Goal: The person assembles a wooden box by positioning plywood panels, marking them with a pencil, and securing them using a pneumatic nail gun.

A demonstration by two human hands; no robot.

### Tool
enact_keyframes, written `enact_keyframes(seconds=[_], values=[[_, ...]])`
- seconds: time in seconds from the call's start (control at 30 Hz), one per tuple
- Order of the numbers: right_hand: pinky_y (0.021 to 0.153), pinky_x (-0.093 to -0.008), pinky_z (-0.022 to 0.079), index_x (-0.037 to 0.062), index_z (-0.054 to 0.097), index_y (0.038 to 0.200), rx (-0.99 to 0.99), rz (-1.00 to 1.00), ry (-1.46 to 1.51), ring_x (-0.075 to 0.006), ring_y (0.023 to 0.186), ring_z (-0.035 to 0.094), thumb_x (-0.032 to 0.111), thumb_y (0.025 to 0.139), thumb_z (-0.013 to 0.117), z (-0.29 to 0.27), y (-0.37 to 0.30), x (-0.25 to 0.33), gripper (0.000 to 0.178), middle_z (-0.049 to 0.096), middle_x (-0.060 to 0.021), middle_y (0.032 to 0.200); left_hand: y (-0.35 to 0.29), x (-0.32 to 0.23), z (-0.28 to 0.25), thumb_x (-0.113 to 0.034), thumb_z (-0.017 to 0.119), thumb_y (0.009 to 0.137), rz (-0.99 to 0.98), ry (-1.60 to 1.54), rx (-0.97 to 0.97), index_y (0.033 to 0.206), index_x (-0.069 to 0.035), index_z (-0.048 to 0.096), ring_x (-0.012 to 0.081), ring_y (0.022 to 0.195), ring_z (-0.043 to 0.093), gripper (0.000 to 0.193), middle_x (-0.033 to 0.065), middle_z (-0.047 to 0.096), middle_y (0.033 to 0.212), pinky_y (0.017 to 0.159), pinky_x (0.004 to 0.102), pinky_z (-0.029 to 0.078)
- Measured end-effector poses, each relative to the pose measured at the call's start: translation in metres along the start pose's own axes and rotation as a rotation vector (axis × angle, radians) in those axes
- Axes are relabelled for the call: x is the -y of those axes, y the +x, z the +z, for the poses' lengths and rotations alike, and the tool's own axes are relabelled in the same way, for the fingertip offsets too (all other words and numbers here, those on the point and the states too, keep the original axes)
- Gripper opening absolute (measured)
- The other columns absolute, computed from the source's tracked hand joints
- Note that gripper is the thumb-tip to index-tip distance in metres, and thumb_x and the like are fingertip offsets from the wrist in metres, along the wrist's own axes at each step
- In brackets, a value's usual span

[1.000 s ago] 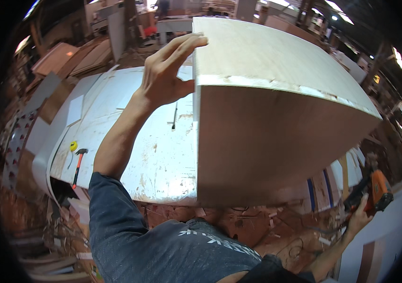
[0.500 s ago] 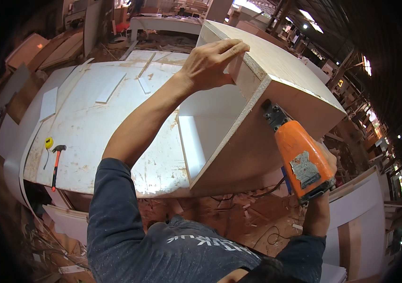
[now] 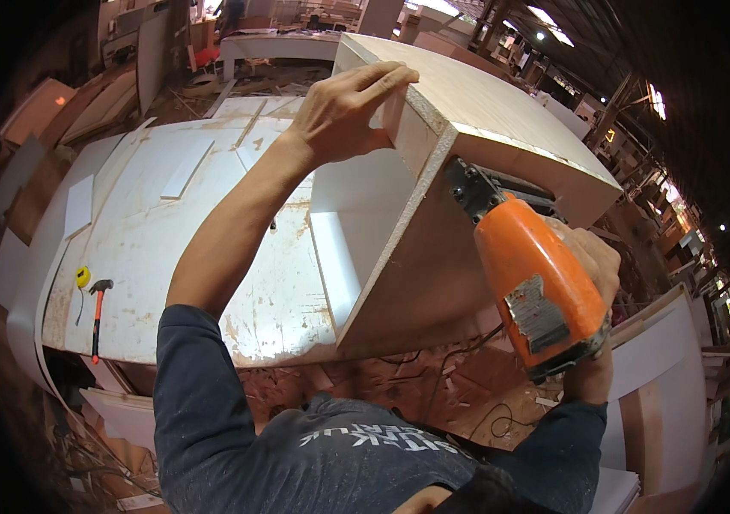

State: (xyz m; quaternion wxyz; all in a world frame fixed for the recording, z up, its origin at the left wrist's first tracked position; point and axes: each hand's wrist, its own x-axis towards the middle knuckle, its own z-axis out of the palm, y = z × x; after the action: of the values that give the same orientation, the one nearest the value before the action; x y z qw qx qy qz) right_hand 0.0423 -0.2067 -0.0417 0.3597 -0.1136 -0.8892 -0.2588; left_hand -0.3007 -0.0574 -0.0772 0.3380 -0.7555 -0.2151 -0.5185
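A box-shaped wooden cabinet carcass (image 3: pixel 420 265) stands on the large pale worktable (image 3: pixel 146 265), with raw chipboard showing along its front edges. Over the upper front edge of the carcass my left hand (image 3: pixel 343 111) is closed, fingers on top and thumb below. My right hand (image 3: pixel 594 257) is wrapped round the handle of an orange nail gun (image 3: pixel 540 274), partly hidden behind its body. The gun's black nose lies at the near side panel, just below the top corner; whether it touches the panel I cannot tell.
A claw hammer (image 3: pixel 98 317) and a yellow tape measure (image 3: pixel 83 276) lie at the table's left end. White strips (image 3: pixel 187 171) rest farther back. Several boards (image 3: pixel 664 368) lean at the right. Scraps and a hose (image 3: pixel 502 424) litter the floor.
The nail gun has come slightly closer to the carcass's top corner and turned, showing more of its magazine and my right hand. My left hand keeps its grip. The whole view has shifted a little.
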Motion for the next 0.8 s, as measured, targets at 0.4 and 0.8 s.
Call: enact_keyframes(seconds=[0.4,0.8], values=[[0.078,-0.0383,0.061,-0.0015,0.069,0.114,0.255,0.555,0.533,-0.033,0.091,0.075,0.011,0.079,0.079,0.033,-0.077,0.071,0.039,0.073,-0.021,0.111,-0.006,-0.002,0.002,-0.015,0.088,0.058,0.004,0.023,-0.054,0.138,-0.012,0.057,0.0308,0.106,0.071,0.085,0.0097,0.066,0.128,0.087,0.0372,0.062],[0.085,-0.0402,0.052,-0.0031,0.067,0.107,0.242,1.448,0.476,-0.0361,0.094,0.068,0.001,0.075,0.078,0.124,-0.22,0.211,0.034,0.069,-0.0183,0.101,-0.2,-0.074,-0.033,-0.004,0.068,0.085,-0.228,0.109,0.062,0.121,0.0,0.067,0.0453,0.121,0.063,0.036,0.0241,0.064,0.134,0.102,0.0521,0.054]])
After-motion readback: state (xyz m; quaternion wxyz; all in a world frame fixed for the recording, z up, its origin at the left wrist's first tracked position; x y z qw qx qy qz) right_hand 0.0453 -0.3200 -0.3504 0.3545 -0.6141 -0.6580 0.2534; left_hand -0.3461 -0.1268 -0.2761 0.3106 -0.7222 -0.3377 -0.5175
